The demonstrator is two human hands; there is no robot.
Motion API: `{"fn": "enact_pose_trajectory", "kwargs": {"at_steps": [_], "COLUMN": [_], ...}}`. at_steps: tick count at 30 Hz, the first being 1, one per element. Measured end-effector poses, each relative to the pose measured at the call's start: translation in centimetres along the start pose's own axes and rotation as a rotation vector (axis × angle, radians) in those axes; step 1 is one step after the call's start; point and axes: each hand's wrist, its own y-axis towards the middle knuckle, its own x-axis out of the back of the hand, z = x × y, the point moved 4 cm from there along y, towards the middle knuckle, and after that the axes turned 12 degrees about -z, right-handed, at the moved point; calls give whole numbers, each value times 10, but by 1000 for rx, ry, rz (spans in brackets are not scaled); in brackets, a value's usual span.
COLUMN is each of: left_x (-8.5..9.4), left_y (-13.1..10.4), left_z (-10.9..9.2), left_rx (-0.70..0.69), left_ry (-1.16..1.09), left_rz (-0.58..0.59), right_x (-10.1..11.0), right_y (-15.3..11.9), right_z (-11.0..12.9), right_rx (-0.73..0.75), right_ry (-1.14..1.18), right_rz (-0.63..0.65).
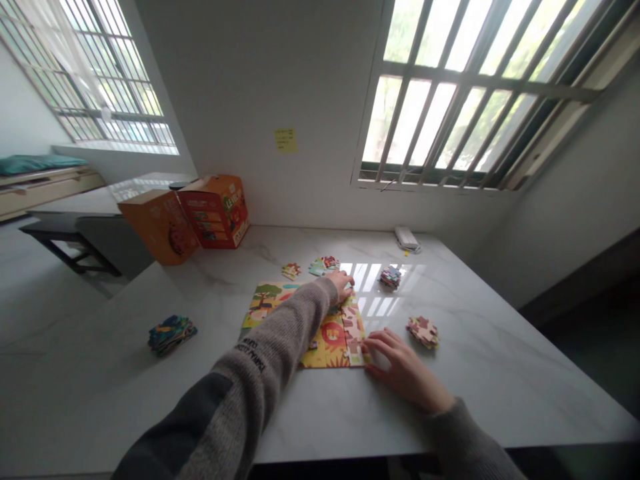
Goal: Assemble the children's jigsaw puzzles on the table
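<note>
A partly covered jigsaw puzzle (333, 337) of animals and a tree lies flat on the table in front of me. My left hand (343, 285) reaches across it to the top right corner, fingers slightly apart and touching the edge there. The left sleeve hides the puzzle's middle and lower left. At the lower right edge rests my right hand (397, 367), thumb and fingers apart, fingertips against the border pieces. Just beyond my left hand lie a stack of light and red puzzle pieces (320, 266) and a smaller yellow stack (291, 270).
More piles of pieces lie around: a dark blue pile (171, 333) at left, a purple-blue pile (390, 277) and a pinkish-brown pile (423, 331) at right. Two orange boxes (215, 217) stand at the back left of the marble-look table (310, 413). A white device (407, 238) sits by the wall.
</note>
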Motion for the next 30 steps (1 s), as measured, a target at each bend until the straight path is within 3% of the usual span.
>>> {"fn": "enact_pose_trajectory", "kwargs": {"at_steps": [11,24,30], "left_x": [-7,-14,-13], "left_y": [17,18,19], "left_z": [-16,-9,-9], "left_rx": [-71,-131,-93], "left_ry": [55,22,1], "left_rz": [10,-53,-53], "right_x": [-4,-5,-7], "right_y": [-6,-7,-8], "right_z": [-3,-6,-7], "right_rx": [27,-3,2], "right_ry": [-4,24,10], "right_rz": [-20,-17,-19]}}
